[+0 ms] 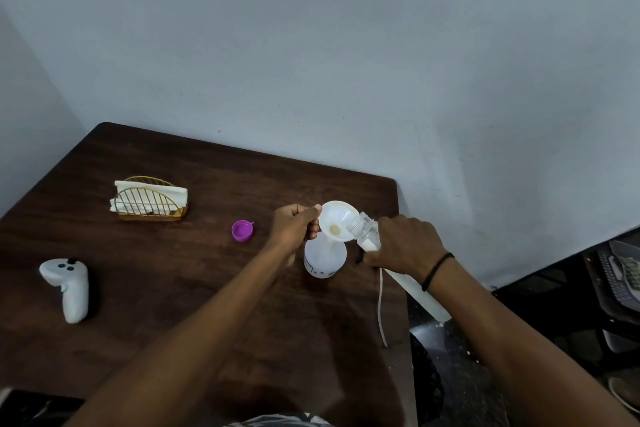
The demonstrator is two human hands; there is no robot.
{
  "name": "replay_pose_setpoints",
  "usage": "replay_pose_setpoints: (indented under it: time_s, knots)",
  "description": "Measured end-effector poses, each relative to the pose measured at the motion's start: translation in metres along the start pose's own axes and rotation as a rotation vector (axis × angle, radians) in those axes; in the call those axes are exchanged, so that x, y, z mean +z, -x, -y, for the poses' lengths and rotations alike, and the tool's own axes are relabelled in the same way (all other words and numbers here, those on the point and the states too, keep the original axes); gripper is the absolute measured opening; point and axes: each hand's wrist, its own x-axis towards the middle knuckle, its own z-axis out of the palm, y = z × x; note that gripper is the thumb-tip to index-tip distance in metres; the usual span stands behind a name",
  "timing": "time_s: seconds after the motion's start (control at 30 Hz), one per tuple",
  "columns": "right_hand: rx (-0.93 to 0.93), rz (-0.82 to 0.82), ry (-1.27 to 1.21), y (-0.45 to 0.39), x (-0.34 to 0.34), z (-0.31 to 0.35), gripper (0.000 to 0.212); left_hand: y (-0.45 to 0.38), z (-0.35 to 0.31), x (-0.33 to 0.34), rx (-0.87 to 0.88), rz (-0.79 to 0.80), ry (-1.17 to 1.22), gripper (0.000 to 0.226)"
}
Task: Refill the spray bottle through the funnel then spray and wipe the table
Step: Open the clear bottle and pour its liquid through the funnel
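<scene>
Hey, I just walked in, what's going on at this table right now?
A person is refilling a translucent white spray bottle standing on the dark wooden table. The left hand steadies a white plastic funnel seated in the bottle's neck, while the right hand tips a clear refill bottle into it. A purple plastic cap lies nearby, and paper napkins wait in a gold wire holder. No spraying or wiping yet.

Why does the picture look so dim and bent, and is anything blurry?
Head view: soft, dull light, so the dark table shows only faint shadows and no glare; the wide lens bows its edges; the forearms near the bottom blur, while the funnel and purple cap stay fairly sharp.
</scene>
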Motion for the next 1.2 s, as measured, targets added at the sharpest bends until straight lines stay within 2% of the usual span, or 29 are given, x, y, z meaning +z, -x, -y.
replay_pose_setpoints:
  time_s: [1.2]
  knots:
    - [0.002,0.043,0.054,0.001,-0.012,0.003,0.050,-0.004,0.004,-0.001,0.009,0.020,0.023,0.022]
